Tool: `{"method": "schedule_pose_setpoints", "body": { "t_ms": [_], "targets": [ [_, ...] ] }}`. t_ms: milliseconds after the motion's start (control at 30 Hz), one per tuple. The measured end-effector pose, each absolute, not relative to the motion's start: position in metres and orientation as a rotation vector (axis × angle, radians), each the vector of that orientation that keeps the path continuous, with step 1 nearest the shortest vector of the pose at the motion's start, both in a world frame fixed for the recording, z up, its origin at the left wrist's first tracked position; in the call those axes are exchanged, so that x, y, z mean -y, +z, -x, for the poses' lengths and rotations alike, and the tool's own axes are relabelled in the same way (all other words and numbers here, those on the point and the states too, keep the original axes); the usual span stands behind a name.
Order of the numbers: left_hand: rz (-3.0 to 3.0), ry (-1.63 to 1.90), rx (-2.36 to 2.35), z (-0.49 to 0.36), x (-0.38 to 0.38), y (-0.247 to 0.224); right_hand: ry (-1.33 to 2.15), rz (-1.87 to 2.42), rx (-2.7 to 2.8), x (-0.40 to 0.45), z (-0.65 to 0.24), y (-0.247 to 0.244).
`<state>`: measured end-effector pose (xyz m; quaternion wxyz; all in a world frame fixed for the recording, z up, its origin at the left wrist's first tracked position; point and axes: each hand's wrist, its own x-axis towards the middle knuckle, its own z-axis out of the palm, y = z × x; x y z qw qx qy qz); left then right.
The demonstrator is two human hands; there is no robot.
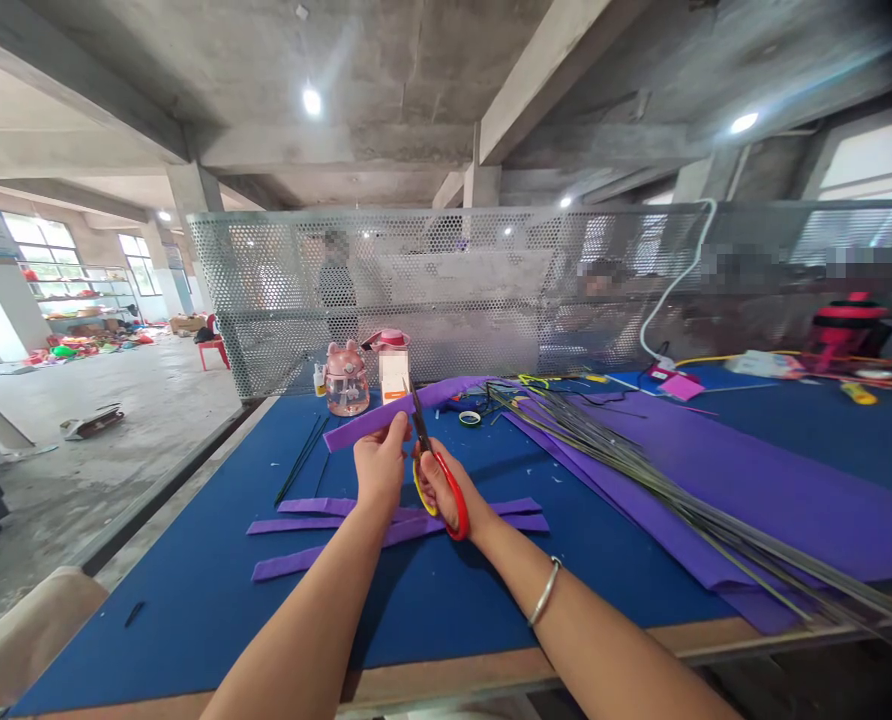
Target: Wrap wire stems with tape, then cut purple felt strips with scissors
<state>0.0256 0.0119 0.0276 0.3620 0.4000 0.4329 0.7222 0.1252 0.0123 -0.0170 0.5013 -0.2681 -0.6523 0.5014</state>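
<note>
A purple strip (pixel 356 428) is pinched in my left hand (pixel 380 462), lifted over the blue table (pixel 213 560). My right hand (pixel 446 490) grips scissors (pixel 457 495) with red and yellow handles; their dark blades point up and meet the strip just right of my left fingers. Whether the blades cut into it cannot be made out. Below my hands several purple strips (pixel 288 564) lie on the table, partly hidden by my left forearm. Large purple sheets (pixel 656 440) are at the right, with a bundle of thin stems (pixel 641 465) across them.
A pink bottle (pixel 348 380), a white box (pixel 394 375) and a green tape roll (pixel 470 419) stand beyond my hands. Dark thin stems (pixel 300 460) lie at the left. A perforated metal screen (pixel 281 290) borders the far edge, with people behind it. A white cable hangs at the right.
</note>
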Motion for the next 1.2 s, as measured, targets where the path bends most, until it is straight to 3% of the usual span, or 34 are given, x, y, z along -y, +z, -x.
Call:
{"method": "schedule_pose_setpoints", "body": {
  "t_ms": [1200],
  "targets": [
    [-1.104, 1.836, -1.142, -0.0252, -0.0127, 0.0256, 1.091, 0.736, 1.590, -0.0155, -0.1258, -0.0185]
  ]
}}
